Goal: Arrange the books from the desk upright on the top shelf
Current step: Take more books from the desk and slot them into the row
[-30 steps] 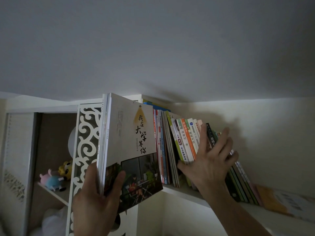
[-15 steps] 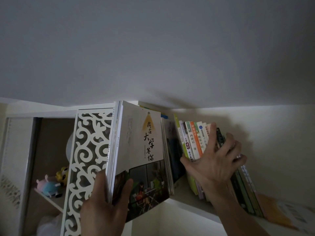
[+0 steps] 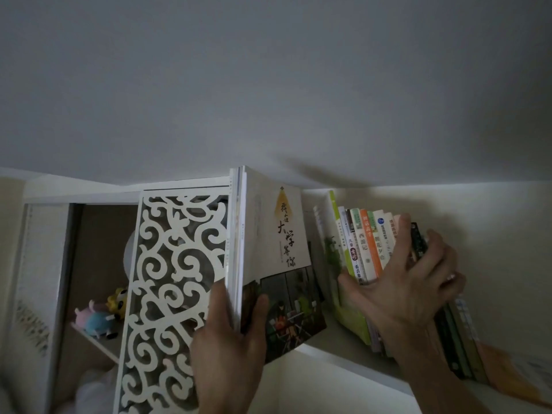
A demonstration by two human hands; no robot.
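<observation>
My left hand [image 3: 230,351] grips the lower spine of a stack of large thin books [image 3: 268,249], held upright at the left end of the top shelf [image 3: 343,354]; the front cover is cream with dark calligraphy and a photo below. My right hand [image 3: 409,282] presses with spread fingers against a row of upright books [image 3: 364,246] with green, orange and white spines, leaning them right. A gap shows between the stack and the row. Dark green books [image 3: 457,339] lean behind my right wrist.
A white carved lattice panel [image 3: 173,294] stands left of the stack. Behind it a lower shelf holds small plush toys [image 3: 98,318]. A yellow-orange book [image 3: 513,375] lies flat at the shelf's far right. The ceiling hangs close above the book tops.
My right hand has pushed the row of books to the right, opening a gap. My left hand has carried the stack rightwards and a little further onto the shelf.
</observation>
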